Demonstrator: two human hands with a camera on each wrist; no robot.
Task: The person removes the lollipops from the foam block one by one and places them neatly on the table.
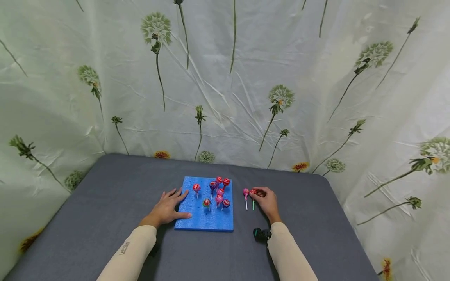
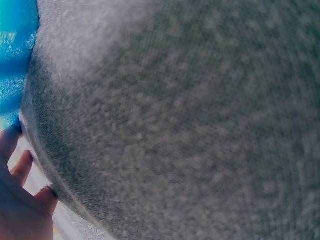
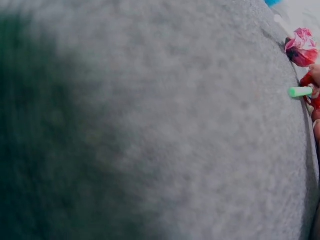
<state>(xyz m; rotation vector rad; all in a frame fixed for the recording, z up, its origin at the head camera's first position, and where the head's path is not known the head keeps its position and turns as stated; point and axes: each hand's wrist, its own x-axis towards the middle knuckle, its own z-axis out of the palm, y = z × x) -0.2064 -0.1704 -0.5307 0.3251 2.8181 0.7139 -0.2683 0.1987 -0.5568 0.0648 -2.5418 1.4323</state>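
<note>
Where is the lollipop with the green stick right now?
In the head view, the green-stick lollipop is right of the blue board, its top pinched by the right hand, just right of the loose pink lollipop.

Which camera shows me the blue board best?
The head view: all four corners of the blue board show, though the left hand and lollipops cover parts. The left wrist view has only a piece at upper left; the right wrist view, just a blue bit up top, probably the board.

Blue board (image 1: 204,224), red green-stemmed lollipop (image 1: 253,203), pink lollipop (image 1: 245,192), grey tabletop (image 1: 197,257), dandelion-print white curtain (image 1: 225,130)
</note>
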